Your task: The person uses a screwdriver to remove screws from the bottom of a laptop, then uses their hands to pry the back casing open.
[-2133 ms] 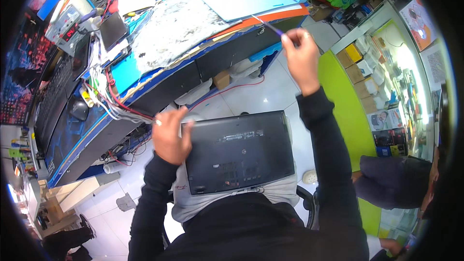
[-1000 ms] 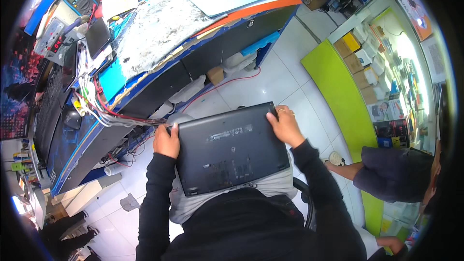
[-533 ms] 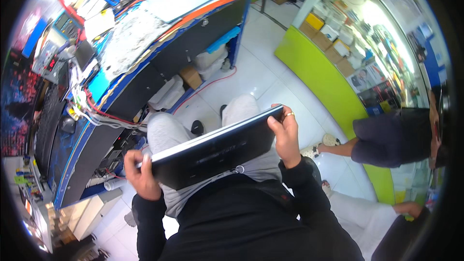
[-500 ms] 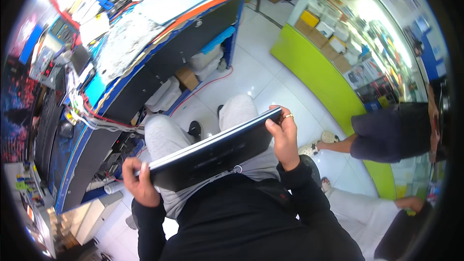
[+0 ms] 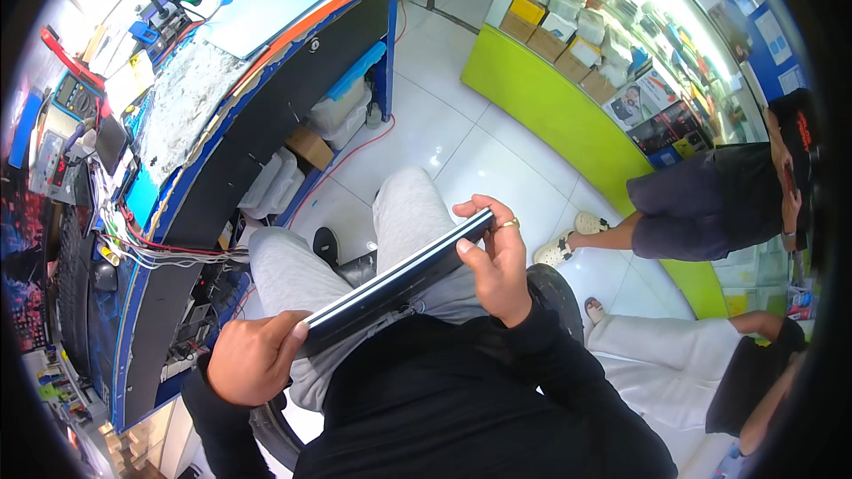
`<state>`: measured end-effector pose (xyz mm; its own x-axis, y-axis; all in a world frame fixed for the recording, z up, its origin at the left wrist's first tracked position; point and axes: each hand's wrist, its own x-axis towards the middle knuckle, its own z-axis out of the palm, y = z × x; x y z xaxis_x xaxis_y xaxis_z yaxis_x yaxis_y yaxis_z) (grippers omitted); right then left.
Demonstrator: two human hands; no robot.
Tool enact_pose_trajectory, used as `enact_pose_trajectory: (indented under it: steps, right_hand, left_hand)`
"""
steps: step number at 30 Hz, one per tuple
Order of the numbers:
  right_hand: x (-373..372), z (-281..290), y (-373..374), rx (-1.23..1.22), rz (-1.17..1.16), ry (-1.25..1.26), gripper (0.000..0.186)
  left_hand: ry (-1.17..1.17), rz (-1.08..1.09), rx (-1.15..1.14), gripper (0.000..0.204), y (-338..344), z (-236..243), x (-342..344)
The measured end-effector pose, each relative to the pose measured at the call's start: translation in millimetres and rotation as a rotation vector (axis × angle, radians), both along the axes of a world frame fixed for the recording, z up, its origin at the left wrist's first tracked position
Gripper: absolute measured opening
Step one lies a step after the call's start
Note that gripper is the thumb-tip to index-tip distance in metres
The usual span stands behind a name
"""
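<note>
Seated person turning a closed, flat black laptop computer [image 5: 395, 282] on edge above the lap. The laptop lies at the centre of the view, its long edge running from 8 o'clock up to 2 o'clock, just over the grey trouser knees [image 5: 399, 213]. The left hand [image 5: 253, 359] wraps the lower corner at 8 o'clock, fingers curled closed around the edge; the right hand [image 5: 497, 262] clamps the upper corner at 2 o'clock, thumb on the near face, fingers hooked over the far one, a ring on one finger. To turn it well, judged from this pose: keep both grips on opposite corners, let the weight rest toward the thighs, and rotate slowly so that the thin edge cannot slip from the left palm. The cluttered blue-fronted workbench [image 5: 266, 106] stands from 9 to 12 o'clock, well apart. Another person's sandalled feet [image 5: 568, 244] stand near at 3 o'clock; swing clear of them.
</note>
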<state>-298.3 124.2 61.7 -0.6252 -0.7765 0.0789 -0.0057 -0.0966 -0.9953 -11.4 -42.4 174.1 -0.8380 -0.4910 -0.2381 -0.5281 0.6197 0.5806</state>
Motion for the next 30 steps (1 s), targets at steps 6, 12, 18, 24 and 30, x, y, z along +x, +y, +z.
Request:
enact_pose_trajectory:
  steps: [6, 12, 18, 24, 30]
  right_hand:
    - [4.1, 2.8, 2.0, 0.021, -0.016, 0.007, 0.059]
    - [6.9, 5.0, 11.2, 0.053, -0.041, 0.047, 0.062]
    - [10.1, 0.5, 14.2, 0.063, -0.064, 0.045, 0.065]
    - [11.4, -2.6, 11.4, 0.052, -0.083, -0.013, 0.068]
    - [8.9, 2.6, 12.2, 0.095, -0.11, 0.063, 0.066]
  left_hand:
    - [-0.167, -0.278, 0.348, 0.044, -25.5, -1.4, -34.2]
    - [-0.2, -0.391, 0.595, 0.057, -30.6, -9.0, -47.3]
    - [-0.111, -0.448, 0.584, 0.063, -25.7, -29.8, -59.3]
    - [-0.199, -0.433, 0.57, 0.062, -27.0, -26.5, -61.9]
    - [-0.153, -0.434, 0.558, 0.061, -24.8, -23.3, -67.1]
